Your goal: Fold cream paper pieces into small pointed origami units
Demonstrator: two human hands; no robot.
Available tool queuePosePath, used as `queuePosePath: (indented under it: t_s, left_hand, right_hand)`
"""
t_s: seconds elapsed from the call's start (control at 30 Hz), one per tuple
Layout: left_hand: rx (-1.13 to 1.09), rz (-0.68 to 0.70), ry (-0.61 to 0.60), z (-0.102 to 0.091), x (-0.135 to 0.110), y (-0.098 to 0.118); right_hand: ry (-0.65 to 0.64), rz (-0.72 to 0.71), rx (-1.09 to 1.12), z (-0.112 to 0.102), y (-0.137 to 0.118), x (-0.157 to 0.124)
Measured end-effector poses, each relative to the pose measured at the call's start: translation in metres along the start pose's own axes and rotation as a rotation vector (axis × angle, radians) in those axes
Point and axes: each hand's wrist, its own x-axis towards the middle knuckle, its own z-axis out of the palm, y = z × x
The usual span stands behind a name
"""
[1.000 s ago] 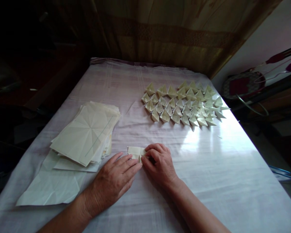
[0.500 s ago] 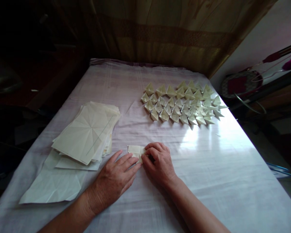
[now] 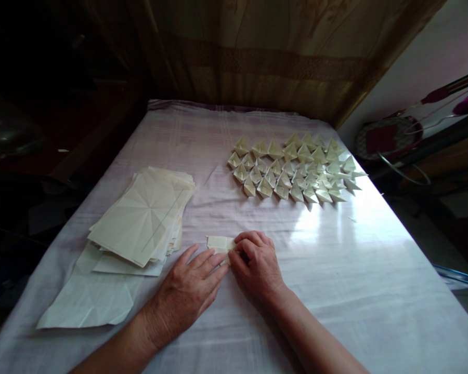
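Note:
A small folded piece of cream paper [image 3: 219, 242] lies on the cloth-covered table between my hands. My left hand [image 3: 195, 280] rests flat with its fingers stretched out, the fingertips on the paper's near edge. At the paper's right end, my right hand [image 3: 257, 262] has its thumb and fingers pinched together on it, covering that end. To the left is a stack of creased paper sheets [image 3: 144, 213], the top one marked with folds that radiate from its middle.
Several rows of folded paper boats [image 3: 283, 171] stand at the back right of the table. A larger creased sheet [image 3: 86, 301] sticks out from under the stack. A curtain [image 3: 249, 57] hangs behind the table's far edge, and blue-edged things [image 3: 454, 275] lie beyond the right side.
The whole view has shifted slightly, so everything sits a little lower. My hands stay on the folded paper, with hardly any movement of the fingers.

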Motion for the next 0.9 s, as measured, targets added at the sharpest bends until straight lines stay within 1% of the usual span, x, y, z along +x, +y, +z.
queuePosePath:
  t_s: [0.23,0.37,0.57,0.8,0.9]
  left_hand:
    - [0.013,0.013,-0.014,0.0008,-0.0019,-0.0008]
    - [0.013,0.018,-0.002,0.0014,-0.0017,-0.0016]
    - [0.017,0.016,-0.006,0.0030,-0.0018,-0.0006]
    - [0.020,0.019,0.029,0.0034,-0.0013,-0.0004]
    - [0.035,0.025,0.012,0.0025,-0.0014,-0.0011]
  right_hand:
    - [0.018,-0.004,0.003,0.0009,-0.0011,-0.0006]
    - [0.028,-0.011,-0.004,0.0007,-0.0011,-0.0003]
    - [0.018,-0.001,-0.004,0.0016,-0.0005,-0.0004]
    - [0.029,-0.010,-0.018,0.0022,-0.0015,-0.0003]
    - [0.027,-0.006,-0.009,0.0017,-0.0022,-0.0006]
